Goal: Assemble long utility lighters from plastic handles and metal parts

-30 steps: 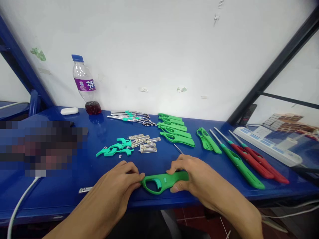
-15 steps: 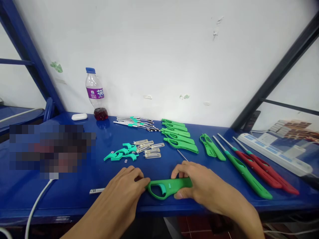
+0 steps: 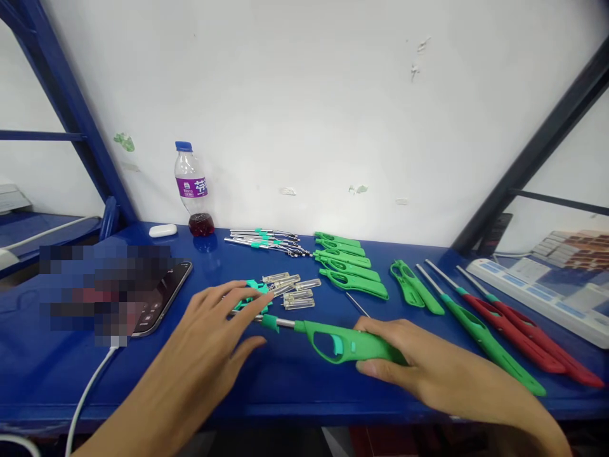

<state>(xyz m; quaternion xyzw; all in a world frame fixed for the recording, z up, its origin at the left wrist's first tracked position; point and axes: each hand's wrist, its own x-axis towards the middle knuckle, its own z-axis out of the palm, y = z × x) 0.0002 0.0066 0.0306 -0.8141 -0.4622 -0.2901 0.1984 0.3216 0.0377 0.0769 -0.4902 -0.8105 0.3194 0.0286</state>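
My right hand (image 3: 399, 352) is closed around the rear of a green long-necked lighter (image 3: 352, 343), its teal trigger showing in the oval opening. The lighter's metal tube (image 3: 284, 323) points left, with a teal collar (image 3: 270, 322) round it. My left hand (image 3: 212, 336) is open, fingers apart, over the tube's far end; whether a fingertip touches it I cannot tell. Behind those fingers lie teal triggers (image 3: 257, 285), partly hidden. Several clear fuel tanks (image 3: 299, 294) lie just beyond. A thin metal rod (image 3: 356, 304), perhaps a screwdriver shaft, shows past my right hand.
Metal tubes with wires (image 3: 261, 240) and green handle shells (image 3: 354, 284) lie toward the wall. One green lighter (image 3: 495, 349) and two red lighters (image 3: 518, 339) lie right, by a white power strip (image 3: 537, 301). A bottle (image 3: 193, 190) and phone (image 3: 164, 298) are left.
The lighter's tube, earlier covered by my left hand, now shows. My left hand has opened and moved left and up along it. My right hand still holds the handle, now further right.
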